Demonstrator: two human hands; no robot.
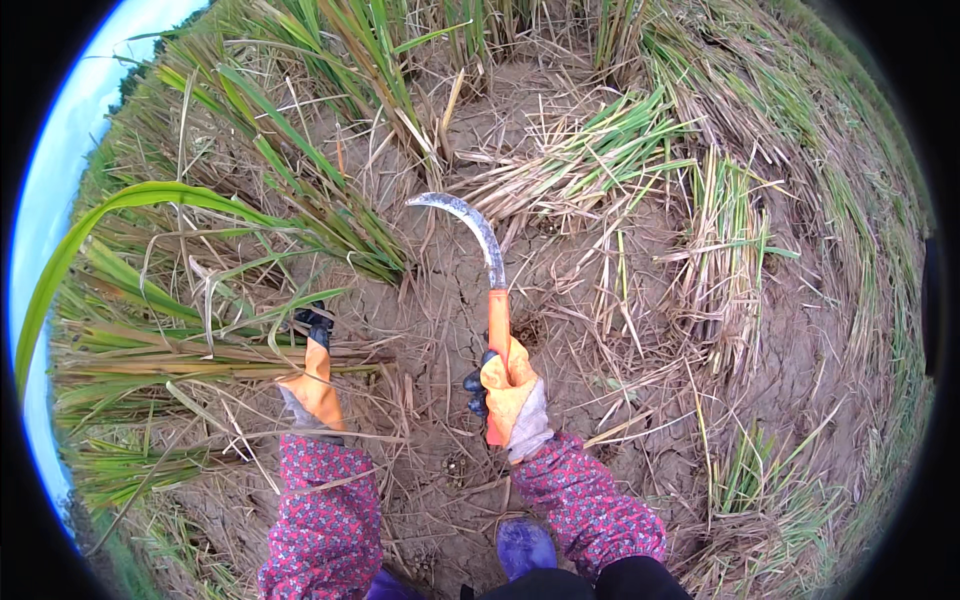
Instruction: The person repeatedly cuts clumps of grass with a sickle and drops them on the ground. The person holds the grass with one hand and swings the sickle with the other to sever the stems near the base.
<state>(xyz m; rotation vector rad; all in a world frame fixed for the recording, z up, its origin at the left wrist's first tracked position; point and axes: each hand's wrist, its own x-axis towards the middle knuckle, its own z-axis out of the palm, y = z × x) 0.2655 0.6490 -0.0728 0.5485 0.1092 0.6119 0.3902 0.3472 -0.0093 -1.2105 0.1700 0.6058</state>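
Observation:
My right hand (514,390), in an orange and grey work glove with dark fingers, grips the orange handle of a sickle (499,315). Its curved, worn metal blade (472,219) points away from me, and the tip bends to the left. At the left, my left hand (316,382) wears a matching glove. It reaches over a bunch of rice-like stalks (225,367) leaning nearly flat to the left. Its dark fingertips show beyond the stalks, partly behind leaves, so whether they close around the bunch is hidden. The sickle blade is apart from these stalks.
Standing clumps of stalks (360,232) rise ahead and to the left. Cut bundles (600,157) lie on the cracked mud (450,300) ahead right, another sheaf (724,262) farther right. Flattened stalks cover the right side. A purple boot (526,547) is below my hands.

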